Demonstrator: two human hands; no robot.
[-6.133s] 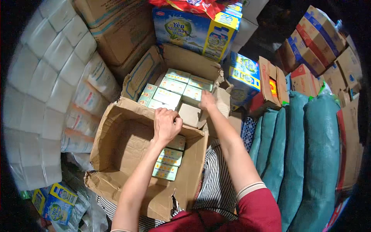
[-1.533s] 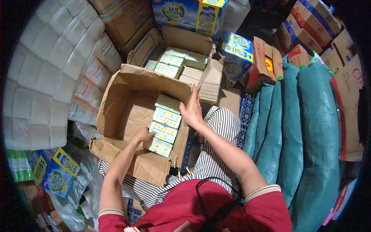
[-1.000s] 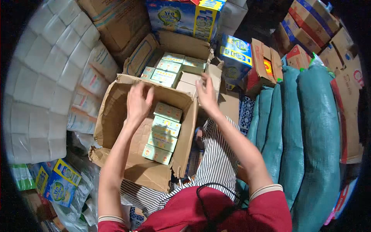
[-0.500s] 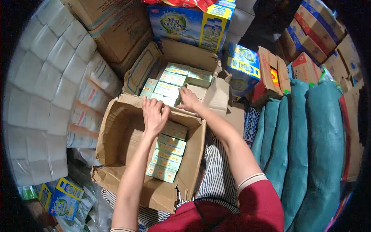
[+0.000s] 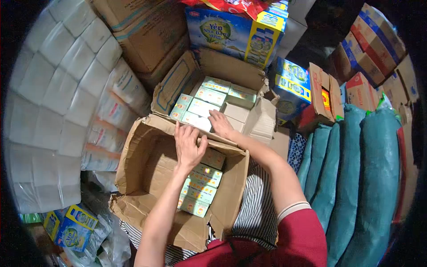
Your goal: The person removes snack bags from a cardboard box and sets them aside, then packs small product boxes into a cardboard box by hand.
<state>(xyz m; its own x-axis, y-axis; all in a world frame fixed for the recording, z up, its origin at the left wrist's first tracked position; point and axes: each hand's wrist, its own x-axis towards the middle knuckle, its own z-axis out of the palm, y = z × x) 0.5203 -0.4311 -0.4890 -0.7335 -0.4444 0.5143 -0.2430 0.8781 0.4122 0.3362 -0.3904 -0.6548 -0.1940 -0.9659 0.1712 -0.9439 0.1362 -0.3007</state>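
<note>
An open cardboard box (image 5: 126,153) is nearest my body, with a column of small pale-green printed cartons (image 5: 200,191) inside. My left hand (image 5: 190,144) hooks its fingers over this box's far rim, where it meets a second open cardboard box (image 5: 231,64). Several more pale-green cartons (image 5: 210,95) lie in that farther box. My right hand (image 5: 221,126) reaches over its near wall, fingers stretched and slightly apart beside the nearest carton. Their tips are by a bare cardboard patch (image 5: 235,112) among the cartons. The thumb is mostly hidden.
White plastic-wrapped packs (image 5: 49,107) are stacked at left. Behind the boxes stands a blue printed case (image 5: 222,33), beside brown cartons (image 5: 147,40). Long teal sacks (image 5: 378,169) lean at right, near an open carton (image 5: 318,89). Plastic bags (image 5: 106,240) lie at lower left.
The whole view has shifted, so boxes and hands appear slightly right and lower. Both hands keep nearly the same places at the boxes; the right fingers sit slightly closer to the near wall.
</note>
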